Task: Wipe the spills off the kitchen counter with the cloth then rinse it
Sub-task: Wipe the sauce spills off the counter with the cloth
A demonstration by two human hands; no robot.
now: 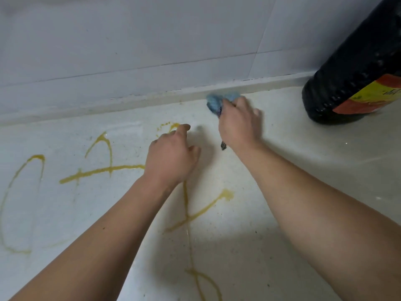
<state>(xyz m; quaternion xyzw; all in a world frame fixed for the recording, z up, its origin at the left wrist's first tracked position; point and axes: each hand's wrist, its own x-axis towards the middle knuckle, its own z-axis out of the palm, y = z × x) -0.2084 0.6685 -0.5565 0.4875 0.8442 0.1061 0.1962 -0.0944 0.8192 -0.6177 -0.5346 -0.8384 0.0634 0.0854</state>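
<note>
Tiled wall (pixel 130 40): grey-white, filling the upper frame. Table (pixel 303 170): pale speckled surface across the lower frame. Spills (pixel 102 169): yellow streaks and loops, left and lower centre of the table. Bottle (pixel 355 68): dark, red-and-yellow label, upper right, standing on the table. Left hand (pixel 171 157): centre frame, fingers loosely spread, holding nothing, over a streak. Right hand (pixel 238 124): right of centre, closed around cloth. Cloth (pixel 213 103): blue, bunched, by the wall edge.

Soft even light, faint shadows, motion blur, wide-angle bending
</note>
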